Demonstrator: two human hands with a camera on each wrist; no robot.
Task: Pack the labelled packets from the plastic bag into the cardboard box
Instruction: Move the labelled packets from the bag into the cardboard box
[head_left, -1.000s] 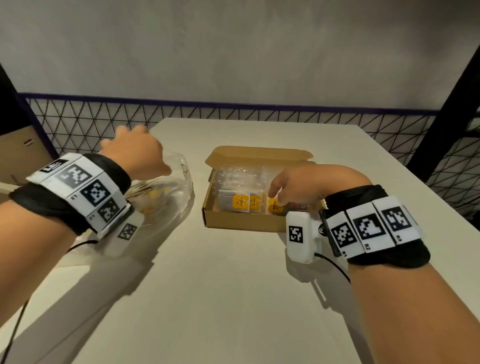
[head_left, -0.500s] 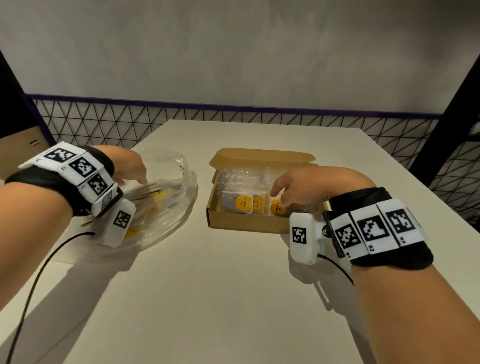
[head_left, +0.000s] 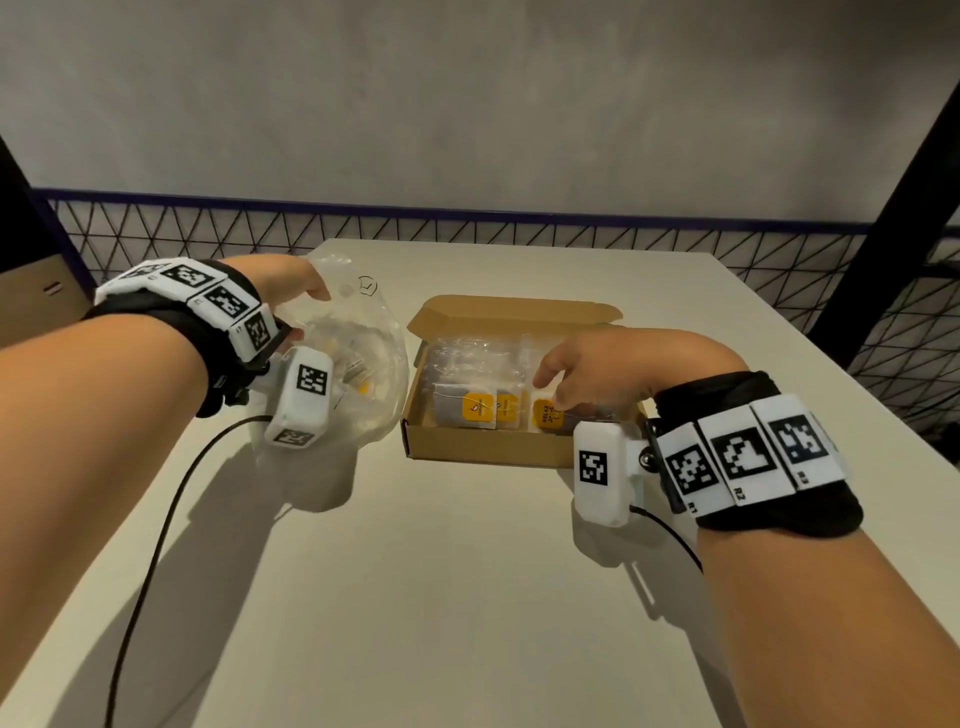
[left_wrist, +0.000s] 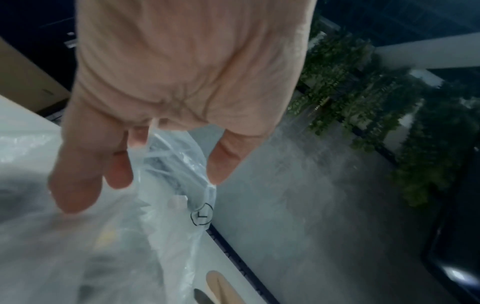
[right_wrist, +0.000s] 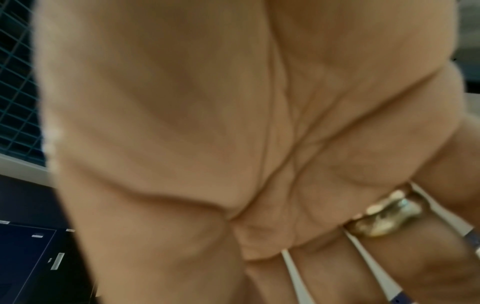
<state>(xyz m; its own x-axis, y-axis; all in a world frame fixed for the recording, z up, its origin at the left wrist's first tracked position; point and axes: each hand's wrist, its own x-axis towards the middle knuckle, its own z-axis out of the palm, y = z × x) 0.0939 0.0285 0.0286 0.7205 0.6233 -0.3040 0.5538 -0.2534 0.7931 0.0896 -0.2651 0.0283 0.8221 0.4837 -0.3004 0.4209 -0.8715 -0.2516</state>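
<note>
- The right hand (head_left: 597, 374) reaches into the cardboard box (head_left: 483, 447), fingers bent down onto the yellow-labelled packets (head_left: 478, 408); whether they pinch one cannot be told.
- Only its wrist view shows a gold ring (right_wrist: 387, 214).
- The left hand (left_wrist: 166, 86) pinches the plastic bag (left_wrist: 179, 185); the head view shows more packets inside it.
</note>
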